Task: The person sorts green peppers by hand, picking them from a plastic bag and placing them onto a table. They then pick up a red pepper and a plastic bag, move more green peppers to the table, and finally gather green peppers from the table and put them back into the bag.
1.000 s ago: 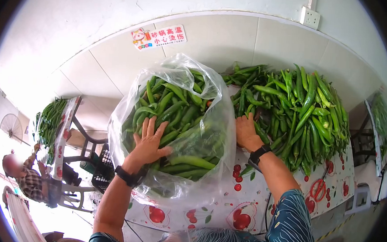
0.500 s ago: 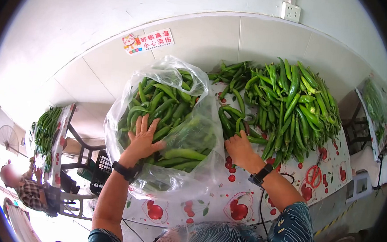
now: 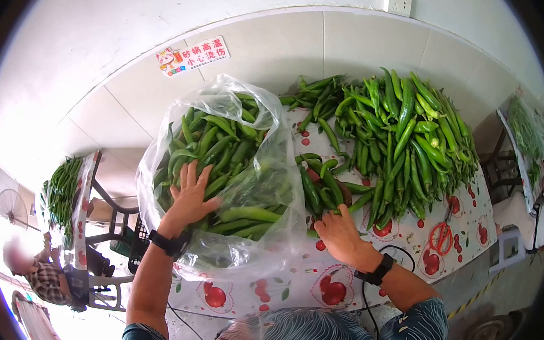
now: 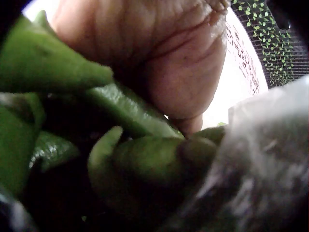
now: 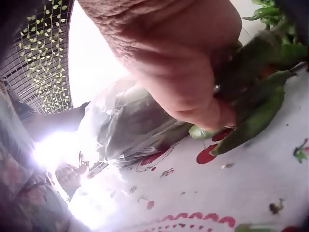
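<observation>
A large clear plastic bag (image 3: 216,260) stands wide open, filled with long green peppers (image 3: 208,138). My left hand (image 3: 186,196) lies on these peppers just inside the mouth, its fingers spread and holding none. In the left wrist view, peppers (image 4: 145,154) crowd below the palm beside the bag's film. To the right of the bag, my right hand (image 3: 342,236) grips at the near end of a small loose cluster of green peppers (image 3: 320,191). The right wrist view has the thumb against them, close over the tablecloth (image 5: 231,193); the other fingertips are hidden there.
A big heap of green peppers (image 3: 411,141) covers the table's right side. Red-handled scissors (image 3: 440,236) and a black cable (image 3: 369,307) lie nearer its front edge. At far left, another person (image 3: 47,275) sits by a table of peppers (image 3: 62,188). A tiled wall (image 3: 267,45) closes off the back.
My right hand has come toward me, drawing several peppers off the heap and beside the bag. The left hand keeps its place on the bagged peppers. The head view has shifted.
</observation>
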